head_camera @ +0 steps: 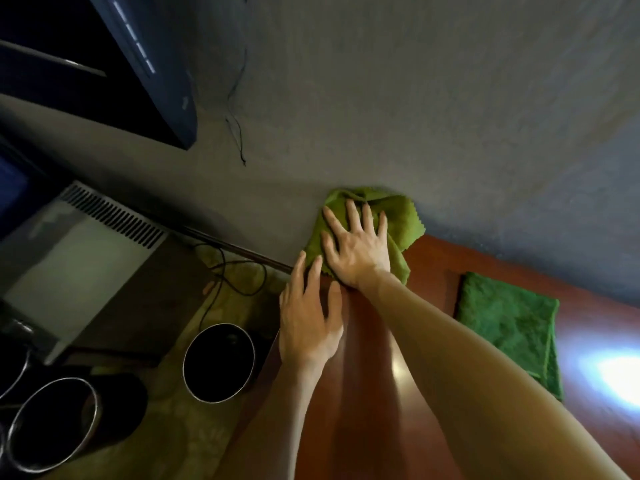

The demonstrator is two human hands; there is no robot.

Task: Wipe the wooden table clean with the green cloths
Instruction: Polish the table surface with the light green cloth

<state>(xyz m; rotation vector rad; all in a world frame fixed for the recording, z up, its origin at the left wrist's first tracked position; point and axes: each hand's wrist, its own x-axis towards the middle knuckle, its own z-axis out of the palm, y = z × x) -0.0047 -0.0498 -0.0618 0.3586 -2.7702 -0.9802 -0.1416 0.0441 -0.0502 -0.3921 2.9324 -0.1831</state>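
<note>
Wall (pixel 415 98), grey. Table (pixel 436 268), glossy red-brown wood, runs up to it.

Darker green cloth (pixel 509 323) lies flat on the table, untouched, right of both hands. Lighter green cloth (pixel 405 223) is bunched at the far corner against the wall.

Right hand (pixel 353 247) presses it, grip apart, fingers splayed. Left hand (pixel 308 320) flat at the table edge, grip apart, holding nothing.

Judgement: wiping under way at the far corner; near surface probably left. No dirt discernible.
</note>
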